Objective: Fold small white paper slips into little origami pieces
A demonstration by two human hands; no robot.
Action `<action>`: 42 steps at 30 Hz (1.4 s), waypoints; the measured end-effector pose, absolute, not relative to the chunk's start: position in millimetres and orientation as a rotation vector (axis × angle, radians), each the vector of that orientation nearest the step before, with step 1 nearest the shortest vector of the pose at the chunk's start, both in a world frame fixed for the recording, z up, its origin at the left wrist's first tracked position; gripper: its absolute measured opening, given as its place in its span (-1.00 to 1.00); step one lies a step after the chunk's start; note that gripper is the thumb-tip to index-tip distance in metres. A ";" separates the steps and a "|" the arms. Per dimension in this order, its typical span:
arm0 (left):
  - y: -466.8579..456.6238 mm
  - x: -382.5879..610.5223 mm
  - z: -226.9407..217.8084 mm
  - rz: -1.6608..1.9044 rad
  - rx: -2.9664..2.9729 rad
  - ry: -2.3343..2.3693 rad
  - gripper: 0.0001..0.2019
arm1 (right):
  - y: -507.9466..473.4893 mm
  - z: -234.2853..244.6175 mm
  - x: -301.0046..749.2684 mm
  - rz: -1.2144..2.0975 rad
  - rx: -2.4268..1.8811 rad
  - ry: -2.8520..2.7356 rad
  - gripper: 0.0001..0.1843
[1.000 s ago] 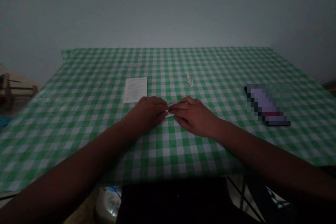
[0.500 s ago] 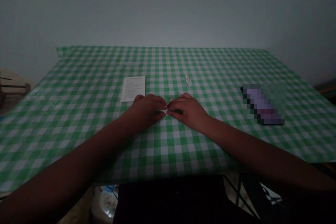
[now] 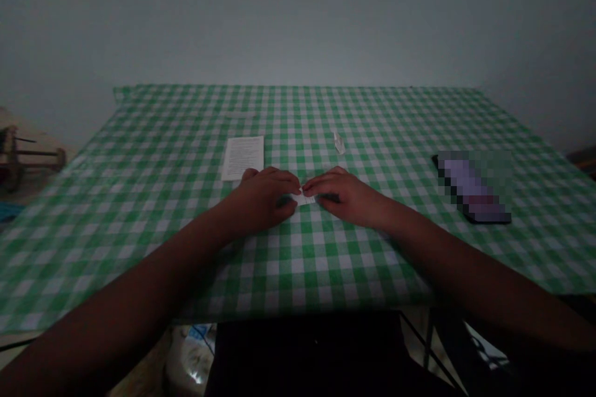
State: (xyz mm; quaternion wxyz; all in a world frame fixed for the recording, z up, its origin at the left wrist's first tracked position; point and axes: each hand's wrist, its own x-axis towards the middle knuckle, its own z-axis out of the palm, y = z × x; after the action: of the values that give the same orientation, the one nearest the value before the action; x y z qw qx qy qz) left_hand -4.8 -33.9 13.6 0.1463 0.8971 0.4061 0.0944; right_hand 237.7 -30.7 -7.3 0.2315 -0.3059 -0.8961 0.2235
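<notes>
A small white piece of paper lies on the green and white checked tablecloth, near the middle. My left hand pinches its left end with curled fingers. My right hand pinches its right end the same way. Both hands rest on the cloth, fingertips almost touching. Most of the paper is hidden between the fingers.
A printed white sheet lies just beyond my left hand. A tiny folded white paper shape stands beyond my right hand. A dark phone lies at the right. The wall runs behind the table; a wooden frame stands far left.
My fingertips have drawn slightly apart, so more of the small white paper shows between them. The view has shifted a little; the hands stay in the same place.
</notes>
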 end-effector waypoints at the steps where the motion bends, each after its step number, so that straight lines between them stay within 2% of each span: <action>1: -33.5 -2.9 11.1 0.308 2.583 1.186 -0.79 | -31.4 -7.1 238.1 0.608 -0.822 -2.463 -0.60; 6: -30.2 4.6 -0.9 0.400 2.600 1.185 -0.90 | -37.1 -2.1 237.5 0.625 -0.796 -2.436 -0.65; 11: -28.8 3.6 -4.2 0.360 2.616 1.026 -0.85 | -39.8 -5.1 236.0 0.602 -0.851 -2.354 -0.89; 12: -28.7 3.2 -4.7 0.360 2.601 1.037 -0.82 | -40.2 -7.3 235.4 0.577 -0.902 -2.324 -0.88; 15: -28.7 2.8 -5.3 0.352 2.543 1.080 -0.74 | -40.7 -14.0 234.1 0.484 -1.095 -2.259 -0.62; 17: -29.1 3.1 -4.5 0.345 2.522 1.090 -0.72 | -39.6 -16.6 234.8 0.450 -1.186 -2.251 -0.55; 23: -31.0 4.9 2.2 0.294 2.510 1.094 -0.74 | -32.0 -16.6 240.9 0.450 -1.329 -2.190 -0.64; 28: -31.4 5.7 4.6 0.294 2.513 1.114 -0.73 | -28.0 -17.3 242.5 0.403 -1.352 -2.140 -0.81; 38: -31.4 10.0 3.1 0.350 2.594 1.119 -0.86 | -26.1 -13.7 240.8 0.386 -1.201 -2.328 -0.86; 42: -29.9 9.0 -1.4 0.353 2.604 1.115 -0.84 | -26.7 -12.8 242.0 0.374 -1.212 -2.371 -0.79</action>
State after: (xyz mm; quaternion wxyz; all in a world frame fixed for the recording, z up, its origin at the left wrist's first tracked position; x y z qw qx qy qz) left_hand 9.0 -29.9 -1.4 0.1428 0.9029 0.3866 0.1223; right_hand 242.0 -26.7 -12.8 0.2243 -0.4394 -0.8592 0.1355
